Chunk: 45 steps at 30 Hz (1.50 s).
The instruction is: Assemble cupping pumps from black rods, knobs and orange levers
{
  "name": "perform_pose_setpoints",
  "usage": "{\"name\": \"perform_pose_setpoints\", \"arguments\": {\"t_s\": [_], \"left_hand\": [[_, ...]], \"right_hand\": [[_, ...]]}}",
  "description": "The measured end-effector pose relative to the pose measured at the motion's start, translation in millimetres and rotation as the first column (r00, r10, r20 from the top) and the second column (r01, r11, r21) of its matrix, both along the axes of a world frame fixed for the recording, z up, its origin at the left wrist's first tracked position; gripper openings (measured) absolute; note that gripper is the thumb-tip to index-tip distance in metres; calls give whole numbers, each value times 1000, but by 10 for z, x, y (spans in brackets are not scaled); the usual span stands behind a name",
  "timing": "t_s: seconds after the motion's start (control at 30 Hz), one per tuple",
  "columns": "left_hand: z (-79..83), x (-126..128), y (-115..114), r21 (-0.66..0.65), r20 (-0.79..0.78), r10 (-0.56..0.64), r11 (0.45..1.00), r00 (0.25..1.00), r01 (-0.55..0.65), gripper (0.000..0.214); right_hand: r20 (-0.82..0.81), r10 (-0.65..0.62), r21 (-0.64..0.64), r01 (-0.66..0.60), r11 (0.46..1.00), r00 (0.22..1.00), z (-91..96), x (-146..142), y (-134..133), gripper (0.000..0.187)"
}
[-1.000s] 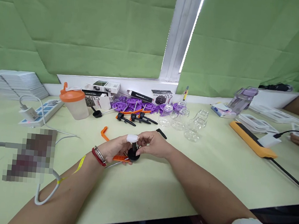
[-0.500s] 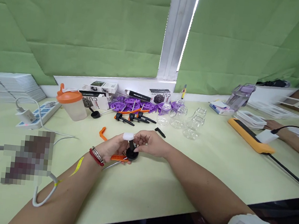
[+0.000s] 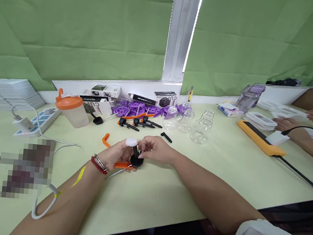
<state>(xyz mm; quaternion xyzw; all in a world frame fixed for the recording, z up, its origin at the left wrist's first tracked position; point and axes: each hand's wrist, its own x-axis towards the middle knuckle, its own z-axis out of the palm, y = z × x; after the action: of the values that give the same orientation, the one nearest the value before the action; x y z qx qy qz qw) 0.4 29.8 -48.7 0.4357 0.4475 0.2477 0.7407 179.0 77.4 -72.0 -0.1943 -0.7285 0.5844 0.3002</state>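
Observation:
Both my hands meet at the table's middle over a small black part (image 3: 136, 161) with a round base and an upright stem. My left hand (image 3: 116, 154) is closed around its base, together with an orange strip (image 3: 121, 164) and a thin metal rod (image 3: 115, 173); one fingertip wears a white cover (image 3: 131, 142). My right hand (image 3: 156, 149) pinches the top of the stem. A red and silver bracelet (image 3: 99, 164) sits on my left wrist.
Behind my hands lie an orange clip (image 3: 105, 139), black pins (image 3: 133, 123), purple wheels (image 3: 135, 108), clear glass jars (image 3: 191, 124), boxes and an orange-lidded shaker (image 3: 70, 109). A power strip (image 3: 36, 120) sits left. Another person's hands (image 3: 291, 126) work at the right by an orange bar (image 3: 259, 142).
My hands have kept their hold on the black part, the right fingers shifting slightly on the stem. The other person's hands at the right have come further into view.

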Motion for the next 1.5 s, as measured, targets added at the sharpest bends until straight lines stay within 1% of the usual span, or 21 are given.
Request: {"name": "perform_pose_setpoints", "arguments": {"t_s": [0.2,0.3,0.43,0.67,0.8,1.03,1.2,1.5], "left_hand": [[30,18,-11,27,2,-9,1000,1000,9,57],[30,19,-14,21,8,-17,1000,1000,17,58],[28,18,-14,26,7,-18,999,1000,18,58],[50,19,-15,37,4,-15,999,1000,14,59],[38,12,-9,39,-3,-23,999,1000,23,60],[39,16,-10,46,-4,-20,999,1000,20,58],[52,15,-18,48,-3,-30,998,1000,30,60],[20,-2,-7,54,0,-29,998,1000,29,60]], "right_hand": [[-8,-9,14,10,1000,1000,4,-1,-5,21],[10,-5,0,5,1000,1000,15,-1,-9,21],[-7,-12,-24,12,1000,1000,17,-3,-15,22],[10,-25,-25,25,999,1000,30,-4,-26,22],[-7,-28,-41,28,999,1000,33,-8,-23,23],[27,-25,13,24,1000,999,60,4,-24,18],[18,-4,22,3,1000,1000,43,9,-17,15],[29,-18,25,17,1000,999,32,9,-19,15]]}}
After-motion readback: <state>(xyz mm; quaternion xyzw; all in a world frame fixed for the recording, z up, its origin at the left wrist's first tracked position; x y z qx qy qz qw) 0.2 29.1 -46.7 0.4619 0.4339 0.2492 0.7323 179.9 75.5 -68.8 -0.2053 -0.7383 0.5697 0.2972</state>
